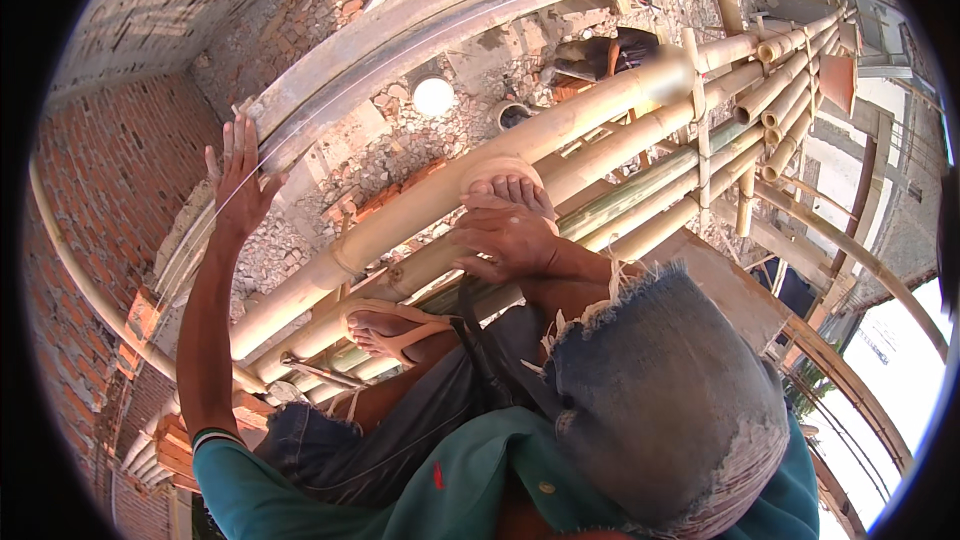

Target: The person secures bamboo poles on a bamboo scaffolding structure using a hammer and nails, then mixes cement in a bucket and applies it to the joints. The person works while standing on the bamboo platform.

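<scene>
My left hand is raised with its fingers spread, touching or very close to the near end of a long grey beam. A thin white string runs along the beam and passes by this hand. My right hand hangs low beside my right foot, its fingers loosely apart and nothing visible in them. That foot, in a tan sandal, is on the bamboo poles. My left foot wears a tan sandal too. Between the feet hangs a dark strap.
Brick rubble covers the ground below, with a white round container and a dark-mouthed bucket. Another person is down beyond the poles. Brick walls rise at left. A hammer-like tool lies by my left foot.
</scene>
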A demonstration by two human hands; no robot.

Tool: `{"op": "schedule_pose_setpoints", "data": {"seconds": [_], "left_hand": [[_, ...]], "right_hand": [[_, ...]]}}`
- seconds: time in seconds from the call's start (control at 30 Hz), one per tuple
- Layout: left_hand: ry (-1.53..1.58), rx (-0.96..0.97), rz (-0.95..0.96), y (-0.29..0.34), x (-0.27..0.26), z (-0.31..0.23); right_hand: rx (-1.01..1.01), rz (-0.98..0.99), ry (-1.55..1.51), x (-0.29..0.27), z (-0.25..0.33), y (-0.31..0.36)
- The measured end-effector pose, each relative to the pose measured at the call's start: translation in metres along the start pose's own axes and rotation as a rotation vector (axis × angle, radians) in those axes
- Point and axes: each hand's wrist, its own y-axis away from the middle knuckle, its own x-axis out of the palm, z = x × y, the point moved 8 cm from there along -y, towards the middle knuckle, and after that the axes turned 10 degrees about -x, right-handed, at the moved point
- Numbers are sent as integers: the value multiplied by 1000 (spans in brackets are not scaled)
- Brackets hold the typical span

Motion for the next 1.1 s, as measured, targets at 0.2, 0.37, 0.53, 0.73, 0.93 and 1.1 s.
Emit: {"op": "schedule_pose_setpoints", "data": {"seconds": [0.2, 0.37, 0.53, 0.73, 0.93, 1.1], "left_hand": [[-36, -13, 16, -4, -16, -16], [158, 141, 39, 11, -50, -78], [993, -216, 542, -8, -13, -177], [1665, -853, 687, -49, 76, -265], [1753, -833, 289, -69, 78, -235], [1648, -730, -43, -32, 3, -235]], "right_hand": [[-52, -57, -176, -20, 9, -9], [45, -339, 236, -109, -42, -13], [478, -89, 416, -152, -180, -17], [772, 467, 168, -79, -247, -8], [688, 517, 166, -50, -270, -24], [548, 662, 228, -11, -291, -36]]}}
